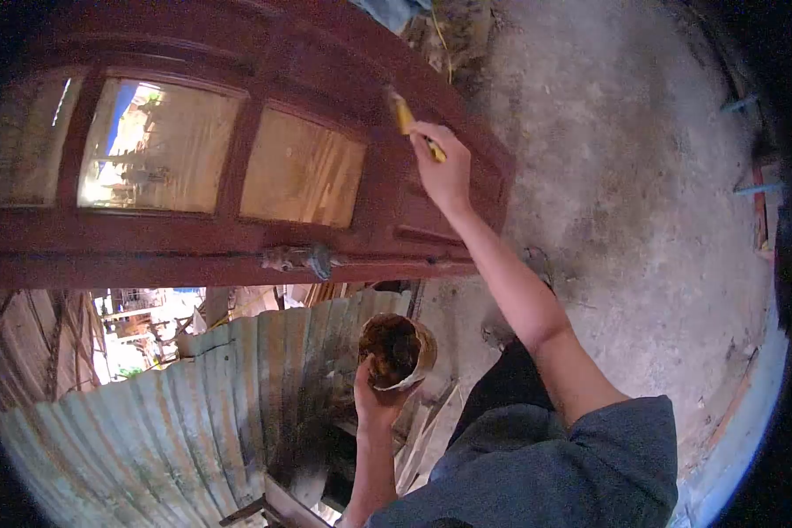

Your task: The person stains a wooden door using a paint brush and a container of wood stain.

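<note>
A yellow-handled paintbrush (402, 114) is gripped in my right hand (442, 158), its bristles at the face of a dark red-brown panelled door (383, 163). The bristle end is blurred. Lower down, my left hand (380, 398) holds a round pot (424, 350) by its side, thumb over the rim. Dark brown staining coats the inside of the pot. Glass panes (304, 167) are set in the door to the left of the brush, and a metal lock with a blue-grey part (319, 261) sits on the door's near edge.
Rusty corrugated metal sheeting (185, 396) stands at the lower left, with a bright opening above it. Grey concrete floor (607, 194) lies to the right. Loose wooden pieces (436, 440) are beside my left forearm. A bluish cloth (394, 12) shows at the door's far edge.
</note>
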### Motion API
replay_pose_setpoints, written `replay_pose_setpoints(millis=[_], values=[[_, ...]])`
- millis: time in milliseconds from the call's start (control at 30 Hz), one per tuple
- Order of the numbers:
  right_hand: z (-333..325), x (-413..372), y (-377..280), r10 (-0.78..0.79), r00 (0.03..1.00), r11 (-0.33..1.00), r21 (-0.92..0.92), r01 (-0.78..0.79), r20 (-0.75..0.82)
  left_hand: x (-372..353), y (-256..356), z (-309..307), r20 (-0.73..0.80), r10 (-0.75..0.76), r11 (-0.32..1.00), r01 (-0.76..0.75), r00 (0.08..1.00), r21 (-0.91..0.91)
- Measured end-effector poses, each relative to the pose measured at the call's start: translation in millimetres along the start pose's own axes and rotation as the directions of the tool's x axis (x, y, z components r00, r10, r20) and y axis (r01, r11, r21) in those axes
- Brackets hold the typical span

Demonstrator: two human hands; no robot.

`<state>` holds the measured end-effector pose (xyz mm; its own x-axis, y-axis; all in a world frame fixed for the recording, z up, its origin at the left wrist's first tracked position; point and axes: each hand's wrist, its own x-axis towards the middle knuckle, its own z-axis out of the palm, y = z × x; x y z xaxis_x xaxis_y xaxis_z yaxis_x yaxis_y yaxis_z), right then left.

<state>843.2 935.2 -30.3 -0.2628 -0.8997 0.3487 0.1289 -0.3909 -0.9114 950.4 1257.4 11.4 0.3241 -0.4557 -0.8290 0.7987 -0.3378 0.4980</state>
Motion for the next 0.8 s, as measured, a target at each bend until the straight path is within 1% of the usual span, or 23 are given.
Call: replay_pose_setpoints(millis=[67, 100, 133, 167, 200, 233, 300, 333, 367, 400, 433, 500, 567, 633, 667, 733, 767, 800], values=[[10, 9, 41, 0.016, 0.997, 0.972, -0.235, 0.003, 0.079, -6, 1, -7, 0.06, 0.046, 0.997, -0.05, 0.997, 0.06], [11, 1, 44, -0.055, 0.985, 0.957, -0.274, 0.098, 0.161, -5, 1, -10, 0.076, 0.061, 0.996, -0.065, 0.995, 0.059], [11, -18, 38, -0.122, 0.961, 0.932, -0.305, 0.197, 0.246, -3, 0, -14, 0.051, 0.045, 0.998, -0.047, 0.998, 0.044], [5, -43, 16, -0.054, 0.952, 0.969, -0.214, 0.122, 0.301, -2, -3, -21, 0.024, 0.023, 0.999, -0.023, 0.999, 0.024], [-1, -69, 7, -0.026, 0.898, 0.937, -0.302, 0.175, 0.439, 6, -7, -32, -0.015, -0.03, 0.999, 0.03, 0.999, -0.033], [-9, -94, -1, 0.075, 0.838, 0.943, -0.311, 0.116, 0.54, 8, -8, -31, 0.0, -0.033, 0.998, 0.033, 0.999, -0.048], [-22, -129, -11, -0.082, 0.809, 0.963, -0.162, 0.214, 0.582, 10, -7, -27, 0.009, -0.089, 0.996, 0.089, 0.996, -0.026], [-27, -134, -17, -0.097, 0.802, 0.96, -0.157, 0.231, 0.589, 22, -10, -40, 0.085, -0.091, 0.994, 0.096, 0.992, -0.055], [-34, -135, -22, -0.037, 0.781, 0.975, -0.149, 0.165, 0.624, 23, -10, -37, 0.097, -0.08, 0.994, 0.087, 0.992, -0.067], [-40, -130, -24, 0.021, 0.754, 0.985, -0.143, 0.098, 0.657, 25, -9, -35, 0.064, -0.082, 0.993, 0.087, 0.995, -0.075], [-43, -119, -17, 0.005, 0.748, 0.984, -0.136, 0.114, 0.663, 27, -8, -30, 0.032, -0.086, 0.993, 0.089, 0.996, -0.082], [-48, -81, 8, 0.066, 0.647, 0.997, -0.033, -0.064, 0.76, 21, -3, -9, 0.073, -0.064, 0.995, 0.069, 0.995, -0.075], [-48, -28, 31, 0.194, 0.615, 0.975, -0.079, -0.21, 0.764, 19, -2, 4, 0.107, -0.044, 0.996, 0.051, 0.993, -0.069], [-40, 22, 32, 0.26, 0.564, 0.902, 0.011, -0.432, 0.784, 21, 0, 9, 0.123, -0.051, 0.997, 0.058, 0.991, -0.054], [-37, 42, 32, 0.251, 0.56, 0.905, 0.014, -0.426, 0.789, 23, 0, 10, 0.127, -0.042, 0.997, 0.05, 0.991, -0.062], [-28, 76, 32, 0.145, 0.463, 0.982, -0.071, -0.174, 0.875, 26, 1, 12, 0.107, -0.026, 0.995, 0.036, 0.994, -0.092], [-26, 93, 34, 0.137, 0.449, 0.983, -0.065, -0.173, 0.883, 23, 2, 15, 0.102, -0.016, 0.994, 0.027, 0.995, -0.107], [-25, 111, 37, 0.167, 0.44, 0.982, -0.109, -0.154, 0.882, 20, 2, 19, 0.091, -0.005, 0.989, 0.018, 0.996, -0.144]])
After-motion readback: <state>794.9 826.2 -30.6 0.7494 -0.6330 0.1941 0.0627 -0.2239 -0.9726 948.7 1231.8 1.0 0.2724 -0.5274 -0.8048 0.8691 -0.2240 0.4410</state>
